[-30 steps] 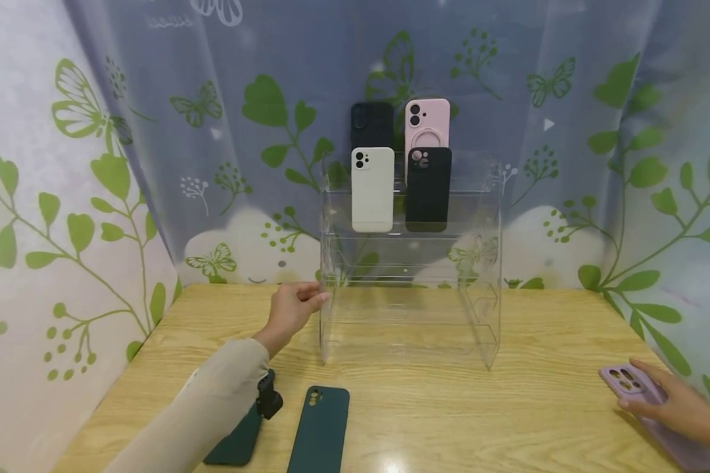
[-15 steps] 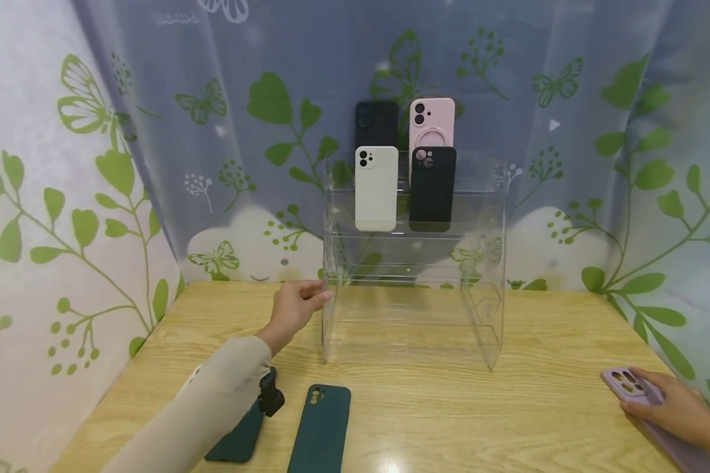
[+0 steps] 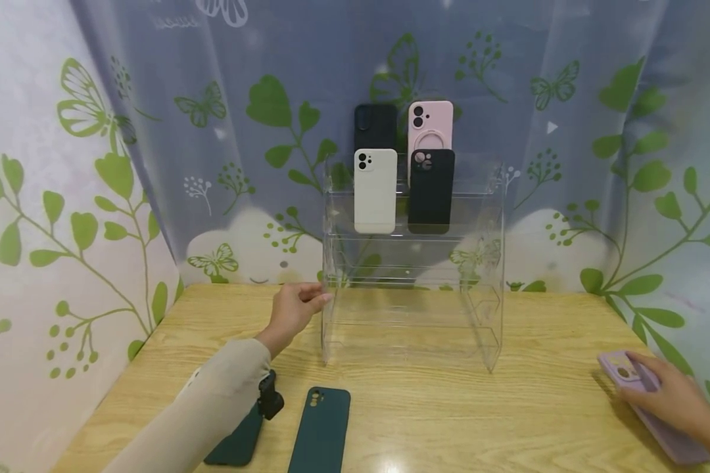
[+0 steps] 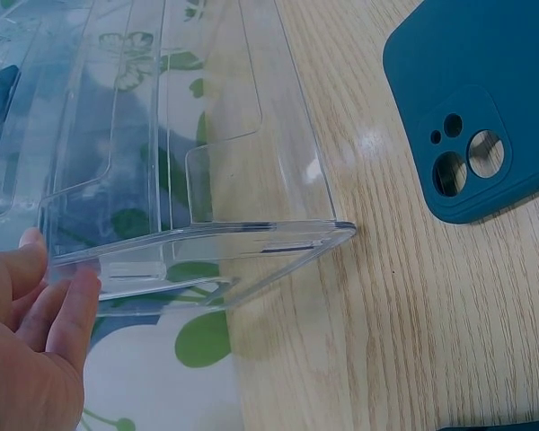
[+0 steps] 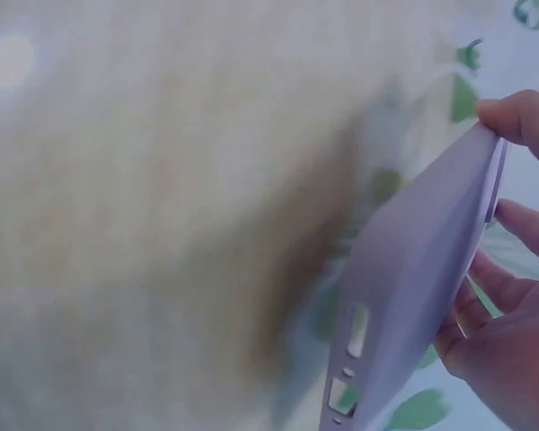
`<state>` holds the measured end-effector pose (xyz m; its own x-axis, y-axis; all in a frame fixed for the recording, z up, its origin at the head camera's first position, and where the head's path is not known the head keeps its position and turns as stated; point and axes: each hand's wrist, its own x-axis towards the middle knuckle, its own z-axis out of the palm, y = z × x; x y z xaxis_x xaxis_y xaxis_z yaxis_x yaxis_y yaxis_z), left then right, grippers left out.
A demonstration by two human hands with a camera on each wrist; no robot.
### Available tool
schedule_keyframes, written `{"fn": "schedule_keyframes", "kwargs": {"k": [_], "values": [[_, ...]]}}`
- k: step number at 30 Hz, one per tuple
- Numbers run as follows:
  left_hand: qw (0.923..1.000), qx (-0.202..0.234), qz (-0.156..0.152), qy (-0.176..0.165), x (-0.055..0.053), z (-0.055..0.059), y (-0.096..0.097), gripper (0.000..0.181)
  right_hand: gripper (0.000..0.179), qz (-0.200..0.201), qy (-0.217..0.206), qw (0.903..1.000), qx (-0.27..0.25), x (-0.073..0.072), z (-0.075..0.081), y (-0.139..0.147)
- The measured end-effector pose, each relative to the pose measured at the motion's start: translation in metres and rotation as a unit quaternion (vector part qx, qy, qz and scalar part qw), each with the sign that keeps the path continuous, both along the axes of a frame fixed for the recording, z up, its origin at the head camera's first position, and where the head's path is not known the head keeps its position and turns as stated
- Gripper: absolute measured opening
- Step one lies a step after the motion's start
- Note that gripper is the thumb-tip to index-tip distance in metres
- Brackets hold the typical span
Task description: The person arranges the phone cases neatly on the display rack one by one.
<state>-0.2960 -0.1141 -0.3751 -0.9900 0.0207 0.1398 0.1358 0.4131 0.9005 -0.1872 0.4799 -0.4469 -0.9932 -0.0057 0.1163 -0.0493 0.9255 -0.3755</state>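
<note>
My left hand (image 3: 296, 309) pinches the left side edge of a clear tiered display stand (image 3: 408, 325), thumb and fingers on either side of the panel, as the left wrist view also shows. At the far right, my right hand (image 3: 674, 397) grips a lilac phone case (image 3: 665, 437) by its long edges. In the right wrist view that case (image 5: 422, 233) is tilted above the wooden table, its shadow apart from it. A white phone case (image 3: 375, 197) and a black one (image 3: 432, 197) stand on an upper tier; behind them are a dark case (image 3: 375, 125) and a pink case (image 3: 440, 118).
A dark green phone case (image 3: 321, 427) lies at the front of the table (image 3: 449, 420). Another green case (image 3: 239, 440) sits partly under my left sleeve (image 3: 213, 387). A leaf-patterned curtain (image 3: 296, 52) hangs behind the stand and along both sides.
My right hand has raised the lilac phone case off the table and tilted it. My left hand stays at the stand's edge. The head view has shifted slightly.
</note>
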Motion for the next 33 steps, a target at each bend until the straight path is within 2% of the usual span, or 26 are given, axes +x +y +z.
{"fn": "schedule_keyframes", "kwargs": {"k": [9,17,25,33], "values": [[1.0,0.0,-0.003,-0.002,0.001,0.001,0.001,0.038,0.079,0.011,0.058,0.9982,-0.001,-0.009,0.034,-0.034],[1.0,-0.001,-0.004,-0.004,0.001,0.001,0.0,0.038,0.084,0.035,0.058,0.9973,-0.03,-0.016,0.067,-0.071],[1.0,0.002,0.0,-0.007,0.001,0.002,0.0,0.038,0.083,0.049,0.127,0.9885,-0.066,-0.021,0.102,-0.121],[1.0,0.004,-0.001,-0.008,0.001,0.003,0.001,0.038,0.088,0.06,0.139,0.9816,-0.116,-0.033,0.133,-0.181]]}}
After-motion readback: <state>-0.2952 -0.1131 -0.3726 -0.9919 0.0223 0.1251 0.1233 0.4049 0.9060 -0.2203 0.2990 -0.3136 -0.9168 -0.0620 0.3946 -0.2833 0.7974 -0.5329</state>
